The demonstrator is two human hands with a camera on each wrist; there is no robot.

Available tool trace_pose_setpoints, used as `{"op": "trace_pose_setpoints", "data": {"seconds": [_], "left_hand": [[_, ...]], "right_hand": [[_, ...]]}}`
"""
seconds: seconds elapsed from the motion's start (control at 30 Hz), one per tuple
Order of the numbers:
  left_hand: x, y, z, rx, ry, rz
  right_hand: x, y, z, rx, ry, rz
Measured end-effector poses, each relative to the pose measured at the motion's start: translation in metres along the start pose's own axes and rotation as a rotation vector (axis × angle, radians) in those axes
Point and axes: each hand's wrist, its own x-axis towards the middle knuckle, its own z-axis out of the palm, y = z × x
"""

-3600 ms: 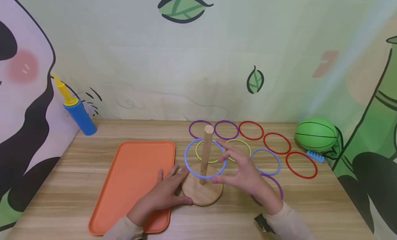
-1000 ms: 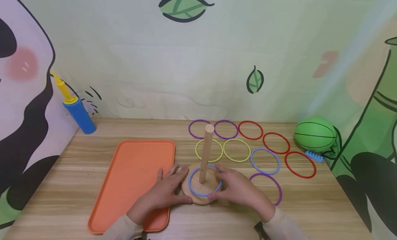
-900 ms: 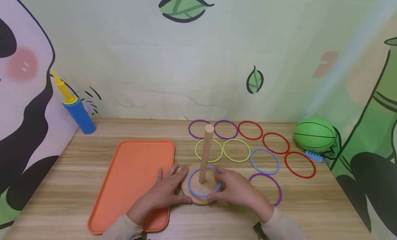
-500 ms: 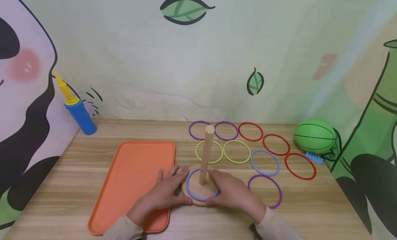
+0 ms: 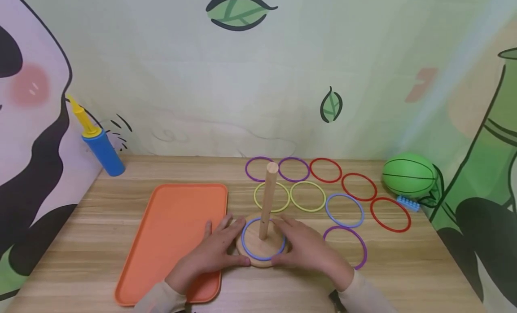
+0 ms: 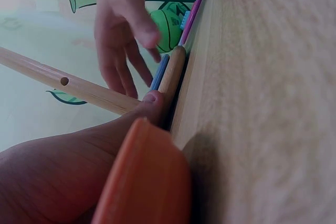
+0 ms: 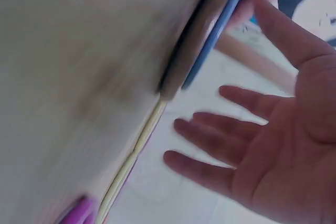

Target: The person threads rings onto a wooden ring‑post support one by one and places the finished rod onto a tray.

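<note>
A wooden ring-toss stand [image 5: 268, 200] with an upright peg stands in the middle of the table. In the head view, a blue ring [image 5: 263, 259] lies round the peg on the round base [image 5: 258, 245]. My left hand [image 5: 214, 251] holds the base at its left side, and its thumb presses the rim in the left wrist view. Over the base's right edge is my right hand [image 5: 308, 248], thumb and fingers spread. The right wrist view shows those fingers straight and apart from the blue ring [image 7: 212, 38].
An orange tray [image 5: 177, 223] lies at the left, partly under my left arm. Purple, red, yellow and blue rings lie behind and right of the stand, the nearest a purple ring [image 5: 365, 252]. A blue pump [image 5: 104, 153] and a green ball [image 5: 409, 174] stand at the back.
The blue ring has come down the peg from about mid-height onto the base. My right hand lowered with it and has let go. My left hand has stayed at the base.
</note>
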Motion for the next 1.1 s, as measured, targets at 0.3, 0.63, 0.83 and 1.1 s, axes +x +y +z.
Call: {"op": "trace_pose_setpoints", "data": {"seconds": [0.3, 0.63, 0.83, 1.1], "left_hand": [[0.002, 0.002, -0.006, 0.003, 0.022, -0.005], [0.002, 0.002, -0.006, 0.012, 0.003, -0.014], [0.002, 0.000, -0.004, 0.007, -0.001, -0.012], [0.000, 0.001, -0.001, 0.001, -0.011, -0.015]], "right_hand": [[-0.005, 0.023, -0.021, 0.829, 0.295, 0.128], [-0.021, 0.063, -0.012, 0.138, 0.752, -0.295], [-0.023, 0.090, -0.013, -0.200, 0.920, -0.475], [-0.039, 0.102, -0.018, -0.074, 0.914, -0.380]]}}
